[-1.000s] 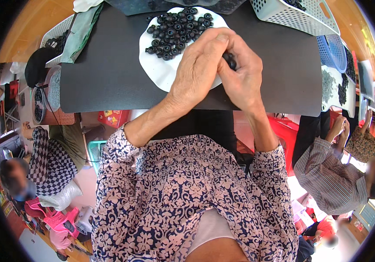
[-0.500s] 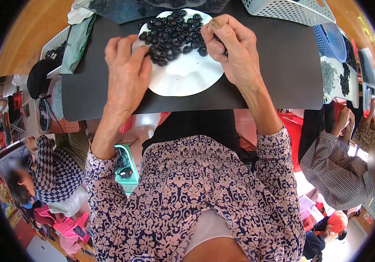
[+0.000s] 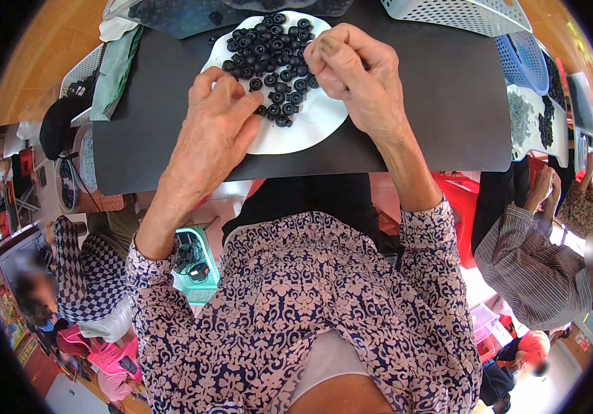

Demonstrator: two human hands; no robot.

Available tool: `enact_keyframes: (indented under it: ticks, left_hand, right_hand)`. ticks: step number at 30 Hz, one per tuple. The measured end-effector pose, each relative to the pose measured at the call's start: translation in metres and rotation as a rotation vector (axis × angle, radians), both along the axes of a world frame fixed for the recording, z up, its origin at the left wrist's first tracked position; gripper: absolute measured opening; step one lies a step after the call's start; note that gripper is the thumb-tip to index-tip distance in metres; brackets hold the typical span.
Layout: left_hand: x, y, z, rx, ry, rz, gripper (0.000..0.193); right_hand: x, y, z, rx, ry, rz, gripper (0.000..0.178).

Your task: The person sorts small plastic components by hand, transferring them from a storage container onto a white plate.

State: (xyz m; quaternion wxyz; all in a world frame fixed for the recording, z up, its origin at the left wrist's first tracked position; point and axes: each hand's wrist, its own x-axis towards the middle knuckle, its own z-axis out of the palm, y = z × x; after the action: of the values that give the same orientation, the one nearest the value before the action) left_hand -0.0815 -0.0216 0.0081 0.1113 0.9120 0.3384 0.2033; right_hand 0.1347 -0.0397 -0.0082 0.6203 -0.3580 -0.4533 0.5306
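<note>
A white wavy-edged plate [image 3: 314, 131] lies on the dark tabletop. On it is a loose heap of small round black parts [image 3: 269, 52], many with a ring-shaped end. My left hand [image 3: 214, 131] is over the plate's left edge, fingers bent and apart. Its index finger and thumb are right by the black parts nearest me; no part is plainly gripped. Above the plate's right side, my right hand [image 3: 362, 79] is closed, thumb pressed against the curled fingers. Whatever it holds is hidden inside the fist.
A clear bin [image 3: 193, 17] stands behind the plate. At the far right are a white perforated basket [image 3: 459, 17], a blue basket [image 3: 523, 65] and a white tray [image 3: 531, 131] of small parts. A green-edged cloth [image 3: 113, 76] lies left. People sit on both sides.
My left hand has moved right and nearer to me, and its fingers have drawn in. Several black parts have spread toward me across the plate. My right hand has shifted slightly left, still closed.
</note>
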Motion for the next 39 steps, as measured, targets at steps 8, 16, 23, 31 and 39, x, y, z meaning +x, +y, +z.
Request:
enact_keyframes:
  ticks: [8,16,23,31,39]
  left_hand:
    - [0.012,0.007,0.0,0.034,0.085,-0.05,0.021]
    - [0.005,0.007,-0.006,-0.517,-0.505,0.093,0.024]
    - [0.021,0.006,-0.011,-1.195,-1.125,0.066,0.042]
    - [0.029,0.0,-0.011,-1.256,-1.179,0.077,0.043]
    - [0.006,0.001,0.006,-0.773,-0.724,0.212,0.017]
  right_hand:
    - [-0.006,0.0,-0.002,0.095,-0.185,-0.042,0.021]
    - [-0.013,-0.004,0.0,0.132,-0.414,-0.053,0.013]
    - [-0.018,-0.002,-0.005,0.317,-0.528,-0.11,0.033]
    - [-0.019,-0.001,-0.011,0.444,-0.691,-0.248,0.03]
    - [-0.019,-0.002,-0.01,0.47,-0.66,-0.279,0.027]
